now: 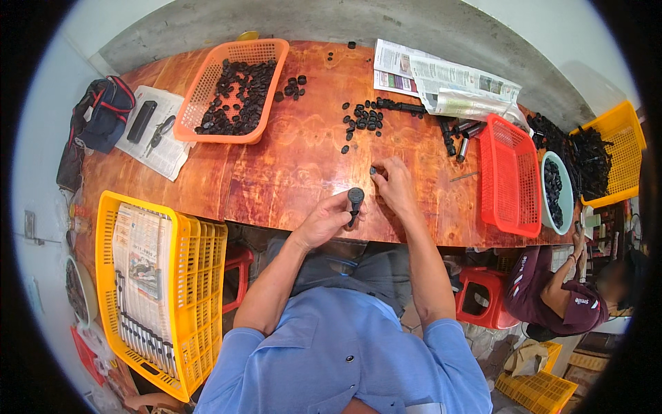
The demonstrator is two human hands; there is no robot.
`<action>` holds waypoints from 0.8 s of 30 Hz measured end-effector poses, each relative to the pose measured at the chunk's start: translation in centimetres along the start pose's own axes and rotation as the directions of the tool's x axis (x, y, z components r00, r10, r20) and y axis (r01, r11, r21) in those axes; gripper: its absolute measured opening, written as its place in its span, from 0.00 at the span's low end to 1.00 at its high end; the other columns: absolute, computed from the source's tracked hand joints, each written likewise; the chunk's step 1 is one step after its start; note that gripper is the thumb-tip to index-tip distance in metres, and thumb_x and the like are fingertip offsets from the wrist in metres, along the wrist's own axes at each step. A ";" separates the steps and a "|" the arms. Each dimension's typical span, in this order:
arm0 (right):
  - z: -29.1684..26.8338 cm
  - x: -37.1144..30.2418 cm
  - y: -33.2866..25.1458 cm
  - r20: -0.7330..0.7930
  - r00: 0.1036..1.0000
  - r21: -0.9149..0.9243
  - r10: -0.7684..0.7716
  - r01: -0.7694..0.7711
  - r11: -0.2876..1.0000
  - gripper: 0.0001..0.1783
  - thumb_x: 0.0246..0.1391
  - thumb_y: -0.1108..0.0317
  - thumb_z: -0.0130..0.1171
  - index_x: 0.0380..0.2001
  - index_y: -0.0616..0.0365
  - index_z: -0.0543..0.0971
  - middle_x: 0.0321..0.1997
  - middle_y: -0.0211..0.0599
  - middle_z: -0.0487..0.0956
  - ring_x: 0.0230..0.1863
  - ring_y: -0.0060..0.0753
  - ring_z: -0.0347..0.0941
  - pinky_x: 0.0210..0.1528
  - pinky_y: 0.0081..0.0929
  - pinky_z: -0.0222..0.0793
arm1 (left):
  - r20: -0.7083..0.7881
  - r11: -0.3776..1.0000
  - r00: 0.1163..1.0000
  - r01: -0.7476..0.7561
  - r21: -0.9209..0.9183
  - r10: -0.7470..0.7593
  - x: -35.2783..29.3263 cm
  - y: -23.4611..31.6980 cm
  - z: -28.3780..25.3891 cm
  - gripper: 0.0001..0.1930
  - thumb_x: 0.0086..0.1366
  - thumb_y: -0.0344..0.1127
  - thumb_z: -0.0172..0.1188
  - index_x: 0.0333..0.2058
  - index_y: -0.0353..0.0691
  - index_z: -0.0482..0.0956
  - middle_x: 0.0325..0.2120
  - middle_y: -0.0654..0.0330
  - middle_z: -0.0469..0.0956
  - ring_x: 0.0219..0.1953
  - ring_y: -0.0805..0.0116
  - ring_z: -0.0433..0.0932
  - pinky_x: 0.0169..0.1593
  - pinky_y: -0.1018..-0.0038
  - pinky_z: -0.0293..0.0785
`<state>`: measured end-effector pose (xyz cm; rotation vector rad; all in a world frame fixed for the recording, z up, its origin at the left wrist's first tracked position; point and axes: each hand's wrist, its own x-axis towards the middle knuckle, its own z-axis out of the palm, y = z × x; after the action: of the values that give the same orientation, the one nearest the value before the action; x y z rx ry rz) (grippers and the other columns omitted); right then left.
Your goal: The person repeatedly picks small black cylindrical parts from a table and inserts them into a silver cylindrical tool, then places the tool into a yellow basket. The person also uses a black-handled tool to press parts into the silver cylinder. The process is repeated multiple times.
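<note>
In my left hand [324, 219] is a black tube with a wide round head [356, 196], its head facing up and its narrower end pointing down toward the table's near edge. To the right, my right hand [394, 185] pinches a small dark round cap [373, 170] between thumb and fingertips, a little above the wooden table and apart from the tube. Beyond my hands lies a loose group of small black caps [364, 119], with a black ribbed rod [401, 107] next to it. What the tube's lower end looks like inside my grip is partly hidden.
An orange basket [185, 114] of black caps stands far left; a red basket [510, 224] and a pale bowl [557, 186] of black parts stand right. Newspaper [462, 83] lies at the back. A yellow crate [196, 303] is at left. Another person [552, 293] sits at right.
</note>
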<state>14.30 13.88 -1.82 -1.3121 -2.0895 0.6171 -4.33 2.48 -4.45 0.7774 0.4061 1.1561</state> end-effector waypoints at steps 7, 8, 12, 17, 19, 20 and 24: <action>-0.2 -0.1 -0.1 0.000 1.000 -0.010 -0.022 0.022 1.000 0.13 0.49 0.75 0.65 0.40 0.64 0.80 0.36 0.46 0.76 0.38 0.45 0.77 0.42 0.35 0.72 | -0.115 0.996 0.993 -0.030 -0.080 0.020 0.5 0.3 0.8 0.21 0.72 0.37 0.55 0.60 0.39 0.67 0.45 0.60 0.77 0.43 0.72 0.77 0.46 0.73 0.75; -0.3 -0.1 -0.1 -0.001 0.999 -0.021 -0.042 0.042 0.999 0.13 0.49 0.75 0.65 0.40 0.64 0.80 0.36 0.46 0.76 0.37 0.45 0.77 0.41 0.35 0.72 | -0.169 0.992 0.986 -0.020 -0.124 -0.002 0.6 0.6 1.2 0.21 0.73 0.37 0.54 0.61 0.39 0.66 0.44 0.59 0.76 0.42 0.72 0.77 0.46 0.72 0.76; -1.3 -0.9 -2.2 0.006 0.999 0.137 0.032 -0.033 0.990 0.12 0.52 0.74 0.61 0.40 0.64 0.79 0.37 0.47 0.75 0.39 0.49 0.76 0.43 0.38 0.72 | -0.274 0.978 0.956 0.046 -0.202 -0.101 1.3 1.0 0.7 0.22 0.75 0.37 0.49 0.64 0.40 0.62 0.42 0.59 0.75 0.39 0.69 0.77 0.43 0.72 0.78; -2.9 -2.7 -6.6 -0.067 0.998 0.274 -0.016 0.034 0.961 0.12 0.50 0.77 0.64 0.41 0.63 0.80 0.35 0.39 0.76 0.32 0.33 0.76 0.35 0.29 0.74 | -0.279 0.982 0.957 0.034 -0.183 -0.085 2.0 0.5 0.7 0.22 0.76 0.35 0.46 0.66 0.40 0.59 0.42 0.59 0.76 0.38 0.70 0.77 0.42 0.72 0.78; -2.6 -2.9 -6.8 -0.045 0.992 0.259 -0.117 0.124 0.958 0.12 0.50 0.77 0.64 0.41 0.63 0.80 0.36 0.39 0.77 0.32 0.34 0.77 0.35 0.29 0.74 | -0.259 0.986 0.963 0.026 -0.164 -0.069 2.0 0.1 0.5 0.23 0.76 0.34 0.45 0.66 0.39 0.59 0.43 0.59 0.76 0.39 0.71 0.77 0.42 0.72 0.78; -2.5 -3.0 -6.8 -0.033 0.986 0.251 -0.166 0.169 0.953 0.12 0.50 0.77 0.63 0.40 0.63 0.80 0.36 0.40 0.77 0.32 0.35 0.77 0.35 0.29 0.74 | -0.249 0.988 0.967 0.022 -0.155 -0.060 2.0 0.0 0.4 0.23 0.76 0.34 0.45 0.67 0.38 0.59 0.44 0.59 0.76 0.40 0.71 0.77 0.43 0.72 0.78; -1.6 -3.1 -6.0 -0.083 0.943 0.042 -0.321 0.325 0.945 0.13 0.48 0.78 0.65 0.40 0.62 0.80 0.35 0.42 0.78 0.32 0.43 0.77 0.34 0.33 0.74 | -0.278 0.984 0.959 -0.001 -0.179 -0.049 1.9 0.3 0.9 0.24 0.76 0.33 0.46 0.67 0.37 0.58 0.45 0.59 0.76 0.41 0.71 0.77 0.44 0.71 0.78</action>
<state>12.62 8.76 2.58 -0.9168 -2.1457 0.4694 -3.19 3.93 -3.45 0.4515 0.5397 1.2661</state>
